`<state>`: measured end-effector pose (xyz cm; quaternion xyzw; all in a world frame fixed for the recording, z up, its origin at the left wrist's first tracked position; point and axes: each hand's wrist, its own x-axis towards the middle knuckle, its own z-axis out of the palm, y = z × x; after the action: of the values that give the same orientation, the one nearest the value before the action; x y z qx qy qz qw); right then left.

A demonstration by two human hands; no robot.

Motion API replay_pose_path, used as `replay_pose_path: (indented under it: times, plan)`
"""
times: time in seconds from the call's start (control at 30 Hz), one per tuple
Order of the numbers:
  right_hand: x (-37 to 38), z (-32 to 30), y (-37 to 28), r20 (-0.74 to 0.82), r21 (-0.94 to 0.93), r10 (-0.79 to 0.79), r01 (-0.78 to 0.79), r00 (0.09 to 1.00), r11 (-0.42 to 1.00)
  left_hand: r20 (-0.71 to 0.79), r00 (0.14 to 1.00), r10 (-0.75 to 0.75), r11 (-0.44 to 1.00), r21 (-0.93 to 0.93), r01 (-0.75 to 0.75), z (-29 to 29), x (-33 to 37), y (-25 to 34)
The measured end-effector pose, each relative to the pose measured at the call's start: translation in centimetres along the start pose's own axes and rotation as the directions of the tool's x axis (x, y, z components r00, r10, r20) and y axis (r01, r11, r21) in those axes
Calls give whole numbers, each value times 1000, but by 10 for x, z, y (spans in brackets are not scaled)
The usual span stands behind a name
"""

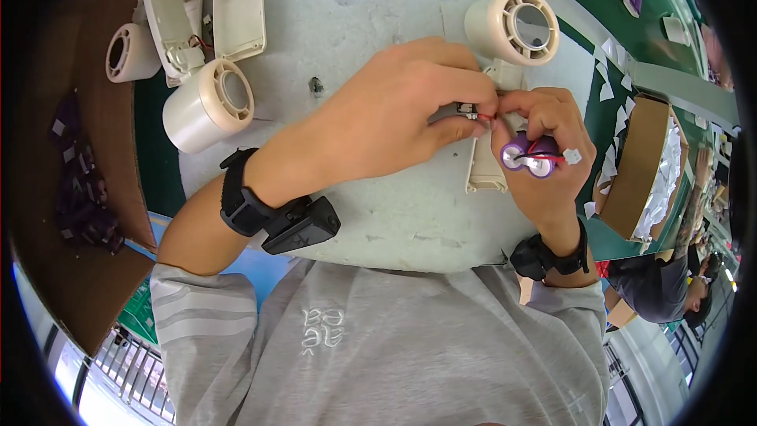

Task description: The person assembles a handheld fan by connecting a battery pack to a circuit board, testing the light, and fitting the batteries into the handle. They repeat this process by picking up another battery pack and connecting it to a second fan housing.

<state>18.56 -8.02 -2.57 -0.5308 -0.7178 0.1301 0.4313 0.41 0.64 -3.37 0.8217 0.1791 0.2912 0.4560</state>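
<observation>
My left hand (394, 102) pinches a small black part with a red wire (467, 109), over a cream plastic housing (486, 170). My right hand (556, 126) is closed around a purple two-cell battery pack (530, 156). Its thumb and forefinger meet the left fingertips at the red wire. Red and black leads run across the cell ends to a white plug (572, 156). The housing lies beneath both hands, partly hidden by them, with its round vented head (516, 28) beyond. What exactly sits between the touching fingertips is hidden.
A white foam pad (371, 213) covers the worktop. More cream housings (240, 8) and a round head (209, 106) are at the far left. A cardboard box (110, 150) with purple packs stands left; another box (643, 166) with white pieces stands right. A co-worker (654, 284) is farther right.
</observation>
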Motion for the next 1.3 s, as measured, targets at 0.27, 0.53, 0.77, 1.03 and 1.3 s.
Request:
replay_pose_path:
  times: [0.27,0.53,0.77,1.03,1.3]
  plan:
    - [-3,0,-3,37,5,86,-86,996,996,10,999,-40,998,-44,40,-2,0,0]
    - [-2,-3,-12,66,-5,232,-232,971,973,30,995,-93,994,-54,94,-3,1,1]
    - [-6,-4,-11,140,-74,254,-245,957,967,85,971,-222,963,-139,232,-6,0,8]
    - [-2,-4,-17,132,-177,254,-229,958,957,-18,999,35,999,40,-34,-5,-2,-2]
    - [-1,-5,-17,151,-253,171,-129,974,959,62,995,-77,997,-3,77,-9,-2,10]
